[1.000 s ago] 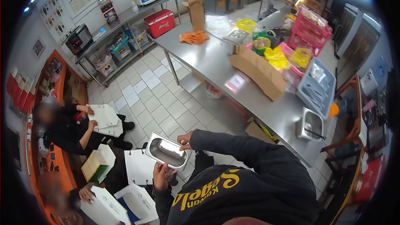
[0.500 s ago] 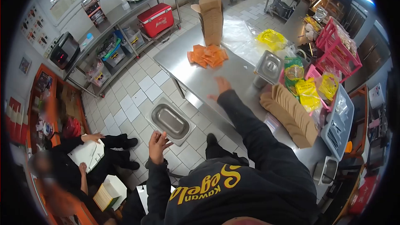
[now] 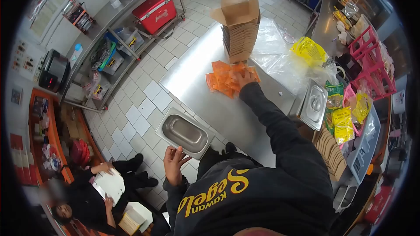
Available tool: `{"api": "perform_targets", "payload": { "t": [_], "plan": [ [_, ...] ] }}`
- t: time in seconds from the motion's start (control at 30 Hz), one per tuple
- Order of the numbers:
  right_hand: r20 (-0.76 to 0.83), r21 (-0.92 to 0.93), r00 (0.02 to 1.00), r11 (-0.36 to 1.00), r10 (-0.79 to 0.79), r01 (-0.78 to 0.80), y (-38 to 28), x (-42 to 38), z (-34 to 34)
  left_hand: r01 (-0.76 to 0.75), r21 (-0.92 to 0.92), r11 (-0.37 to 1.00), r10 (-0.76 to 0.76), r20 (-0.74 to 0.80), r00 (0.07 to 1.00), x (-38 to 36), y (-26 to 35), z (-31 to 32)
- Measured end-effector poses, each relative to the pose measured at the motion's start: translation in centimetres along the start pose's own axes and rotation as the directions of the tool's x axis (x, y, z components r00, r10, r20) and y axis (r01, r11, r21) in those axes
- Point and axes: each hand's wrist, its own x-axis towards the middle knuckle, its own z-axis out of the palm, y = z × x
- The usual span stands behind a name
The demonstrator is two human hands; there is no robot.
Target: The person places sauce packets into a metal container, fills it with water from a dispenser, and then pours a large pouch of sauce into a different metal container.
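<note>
A rectangular stainless-steel food pan (image 3: 185, 134) is held over the floor beside the table, its inside bare. My left hand (image 3: 174, 162) grips the pan's near rim, thumb on top. Out on the metal table (image 3: 192, 76), my right hand (image 3: 246, 78) reaches into a pile of orange sachets (image 3: 224, 80), its fingers bent down around some of them. How many sachets the fingers hold is hidden. Just behind the pile stands a tall stack of nested brown cardboard boxes (image 3: 240, 34).
Right of my arm are a lidded steel container (image 3: 314, 104), more brown boxes (image 3: 330, 150), yellow packets (image 3: 342, 124) and a grey-blue tray (image 3: 365, 144). Clear plastic (image 3: 280, 56) covers the table's far side. At lower left, a seated person (image 3: 87, 192) handles white cartons (image 3: 109, 185).
My right hand has moved forward from above the table onto the orange sachets. The view has shifted. My left hand keeps the pan at my left side.
</note>
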Motion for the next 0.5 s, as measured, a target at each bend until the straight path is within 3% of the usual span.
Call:
{"api": "perform_targets", "payload": {
  "t": [0.27, 0.33, 0.37, 0.43, 0.47, 0.5],
  "plan": [
    [-0.253, 0.125, 0.967, 0.992, 0.039, -0.008, 1.5, 0.7, 0.6, 0.062, 0.185, 0.981, -0.12, 0.325, 0.938, 11.2, 5.5, 1.9],
    [-0.211, 0.44, 0.932, 0.88, 0.294, -0.178, 2.4, 1.0, 0.2, 0.064, 0.203, 0.977, -0.138, 0.372, 0.918, 13.5, 6.1, 2.2],
    [-0.208, 0.436, 0.927, 0.878, 0.311, -0.197, 3.1, 0.8, 0.1, 0.062, 0.221, 0.973, -0.15, 0.404, 0.902, 14.4, 6.1, 2.4],
    [-0.084, 0.872, 0.895, 0.466, 0.439, -0.147, 3.9, -0.2, -0.5, 0.075, 0.235, 0.969, -0.172, 0.428, 0.887, 16.0, 5.6, 2.5],
    [-0.128, 0.94, 0.901, 0.342, 0.415, -0.024, 3.9, -0.9, -0.5, 0.085, 0.25, 0.965, -0.191, 0.44, 0.877, 16.8, 5.3, 2.4],
    [-0.127, 0.94, 0.895, 0.34, 0.427, -0.029, 3.0, -1.8, -1.0, 0.095, 0.266, 0.959, -0.21, 0.45, 0.868, 17.4, 5.3, 2.4]
  ]
}}
